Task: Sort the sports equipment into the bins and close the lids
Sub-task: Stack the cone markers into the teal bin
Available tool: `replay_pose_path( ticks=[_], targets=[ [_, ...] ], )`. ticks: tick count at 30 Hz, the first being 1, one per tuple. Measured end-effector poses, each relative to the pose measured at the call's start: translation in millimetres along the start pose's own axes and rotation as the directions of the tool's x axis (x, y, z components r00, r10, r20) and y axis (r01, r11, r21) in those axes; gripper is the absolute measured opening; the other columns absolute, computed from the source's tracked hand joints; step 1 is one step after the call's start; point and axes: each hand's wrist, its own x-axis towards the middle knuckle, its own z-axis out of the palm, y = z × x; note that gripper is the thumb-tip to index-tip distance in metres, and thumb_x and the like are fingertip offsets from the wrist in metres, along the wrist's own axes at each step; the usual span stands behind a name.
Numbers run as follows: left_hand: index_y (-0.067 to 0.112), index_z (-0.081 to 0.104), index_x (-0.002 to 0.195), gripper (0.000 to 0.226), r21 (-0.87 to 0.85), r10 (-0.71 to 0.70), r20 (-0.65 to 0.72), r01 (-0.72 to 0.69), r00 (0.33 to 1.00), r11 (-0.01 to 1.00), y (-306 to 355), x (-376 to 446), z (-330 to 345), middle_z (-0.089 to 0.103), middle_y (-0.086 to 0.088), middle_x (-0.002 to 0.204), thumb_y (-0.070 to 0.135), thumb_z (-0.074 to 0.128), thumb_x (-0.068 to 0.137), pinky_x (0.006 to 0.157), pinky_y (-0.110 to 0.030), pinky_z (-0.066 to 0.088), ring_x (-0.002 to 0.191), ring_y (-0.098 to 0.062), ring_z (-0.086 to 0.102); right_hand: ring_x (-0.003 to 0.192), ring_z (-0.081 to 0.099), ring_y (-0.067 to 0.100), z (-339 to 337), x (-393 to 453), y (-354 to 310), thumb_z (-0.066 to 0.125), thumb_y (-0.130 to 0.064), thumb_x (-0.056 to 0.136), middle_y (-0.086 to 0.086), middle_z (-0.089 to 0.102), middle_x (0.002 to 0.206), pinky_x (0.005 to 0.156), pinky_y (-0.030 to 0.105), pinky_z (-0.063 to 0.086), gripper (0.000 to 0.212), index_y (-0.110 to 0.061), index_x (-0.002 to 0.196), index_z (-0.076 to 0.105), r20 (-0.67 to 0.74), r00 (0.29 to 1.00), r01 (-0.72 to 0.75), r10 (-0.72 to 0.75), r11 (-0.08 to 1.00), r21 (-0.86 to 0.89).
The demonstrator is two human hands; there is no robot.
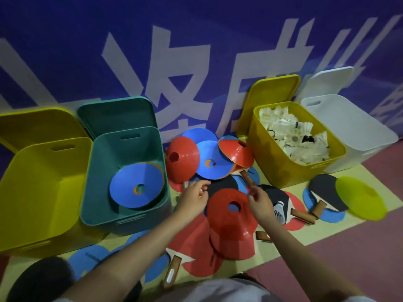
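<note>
Starting at your far left: yellow bin [41,192], lid tipped back against the blue wall [196,29], nothing visible inside. Touching its right side, teal bin [124,171], lid also up, a stack of cones [136,188] lying in it, blue one on top.

Floor [349,247] between the bins: a loose heap. Red cone [182,162] and blue cone [214,163] lean together at the back, a second red one [236,154] tilted just right of them. Paddles lie scattered flat under and around the heap, red, blue and black faces showing, wooden handles poking out.

Your left hand [194,198] hovers at the heap's left edge, fingers loosely curled and apart, holding nothing that you can make out. Between your hands sits the near red cone [232,216], hole up. Your right hand [260,203] is at that cone's right rim, thumb and forefinger close together; cannot tell whether they pinch anything. A shuttlecock [279,211] lies on a paddle just right of that hand.

Further right: second yellow bin [283,171], lid open, filled with white shuttlecocks [292,136]. White bin [359,136] touching it, lid up, inside not visible. In front, a black paddle [325,190] with a yellow disc [362,200] overlapping its right edge.
</note>
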Motion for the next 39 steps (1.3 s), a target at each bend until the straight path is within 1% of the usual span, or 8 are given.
replay_pose_path(
  ticks=[5, 10, 17, 21, 25, 30, 35, 39],
  targets=[
    [0.008, 0.053, 0.130, 0.038, 0.140, -0.284, 0.055, 0.274, 0.957, 0.951, -31, 21, 34, 0.059, -0.013, 0.121, 0.015, 0.054, 0.092, 0.090, -0.029, 0.044, 0.109, -0.025, 0.058, 0.126, 0.048, 0.031, 11, 13, 25, 0.061, -0.051, 0.083, 0.011, 0.050, 0.137, 0.102, 0.044, 0.042, 0.073, -0.017, 0.144, 0.038, 0.231, 0.964, -0.107, 0.130, 0.988, -0.109],
    [0.009, 0.035, 0.143, 0.054, -0.022, -0.597, 0.167, 0.608, 0.785, 0.793, -24, 21, 73, 0.047, -0.013, 0.138, 0.033, 0.049, 0.097, 0.084, -0.031, 0.048, 0.121, -0.029, 0.051, 0.131, 0.034, 0.037, 8, 31, 24, 0.058, -0.052, 0.087, 0.018, 0.041, 0.139, 0.106, 0.045, 0.032, 0.072, -0.013, 0.144, 0.037, 0.227, 0.956, -0.136, 0.186, 0.966, -0.219],
    [0.017, 0.049, 0.135, 0.057, 0.107, -0.683, 0.001, 0.679, 0.730, 0.726, -37, 23, 115, 0.056, -0.010, 0.133, 0.049, 0.056, 0.089, 0.106, -0.037, 0.038, 0.124, -0.030, 0.051, 0.131, 0.037, 0.036, 14, 43, 22, 0.063, -0.062, 0.079, 0.018, 0.038, 0.141, 0.107, 0.046, 0.036, 0.082, -0.017, 0.143, 0.037, 0.343, 0.897, -0.248, 0.279, 0.960, -0.131],
    [0.007, 0.062, 0.119, 0.040, -0.355, -0.710, -0.054, 0.651, 0.702, 0.671, -39, 17, 115, 0.067, -0.013, 0.115, 0.024, 0.071, 0.083, 0.093, -0.039, 0.050, 0.102, -0.026, 0.064, 0.126, 0.044, 0.031, 18, 50, 16, 0.061, -0.062, 0.081, 0.014, 0.048, 0.131, 0.102, 0.040, 0.039, 0.066, -0.018, 0.130, 0.054, 0.383, 0.891, -0.215, 0.245, 0.969, -0.120],
    [0.012, 0.063, 0.115, 0.024, -0.520, -0.571, -0.224, 0.399, 0.790, 0.755, -8, 15, 91, 0.064, 0.000, 0.111, 0.009, 0.060, 0.091, 0.093, -0.025, 0.044, 0.105, -0.014, 0.059, 0.110, 0.058, 0.025, 12, 63, 14, 0.060, -0.070, 0.072, 0.010, 0.062, 0.117, 0.097, 0.041, 0.047, 0.069, -0.017, 0.116, 0.064, 0.427, 0.888, -0.241, 0.170, 0.963, 0.117],
    [0.019, 0.067, 0.112, 0.024, -0.289, -0.091, -0.349, -0.015, 0.933, 0.957, 41, 32, 52, 0.062, 0.011, 0.098, 0.021, 0.060, 0.090, 0.085, -0.008, 0.040, 0.090, 0.009, 0.058, 0.088, 0.061, 0.022, -16, 79, -29, 0.050, -0.058, 0.091, 0.007, 0.062, 0.093, 0.076, 0.035, 0.050, 0.042, -0.017, 0.094, 0.060, 0.526, 0.847, -0.341, 0.078, 0.839, 0.424],
    [0.020, 0.069, 0.115, 0.032, -0.021, 0.277, -0.209, -0.287, 0.938, 0.958, 53, 45, 40, 0.048, 0.007, 0.084, 0.030, 0.051, 0.091, 0.077, -0.010, 0.038, 0.079, 0.001, 0.052, 0.082, 0.071, 0.027, -40, 89, -68, 0.046, -0.074, 0.082, 0.007, 0.071, 0.098, 0.059, 0.036, 0.055, 0.062, -0.025, 0.116, 0.061, 0.594, 0.804, -0.372, -0.020, 0.762, 0.530],
    [0.026, 0.069, 0.114, 0.030, 0.030, 0.362, -0.100, -0.361, 0.927, 0.932, 46, 55, 43, 0.051, 0.005, 0.086, 0.028, 0.049, 0.092, 0.080, -0.014, 0.042, 0.083, -0.004, 0.055, 0.064, 0.063, 0.006, -50, 84, -78, 0.051, -0.041, 0.095, -0.002, 0.060, 0.078, 0.059, 0.035, 0.056, 0.031, -0.022, 0.120, 0.054, 0.468, 0.880, -0.222, -0.084, 0.798, 0.560]
  ],
)
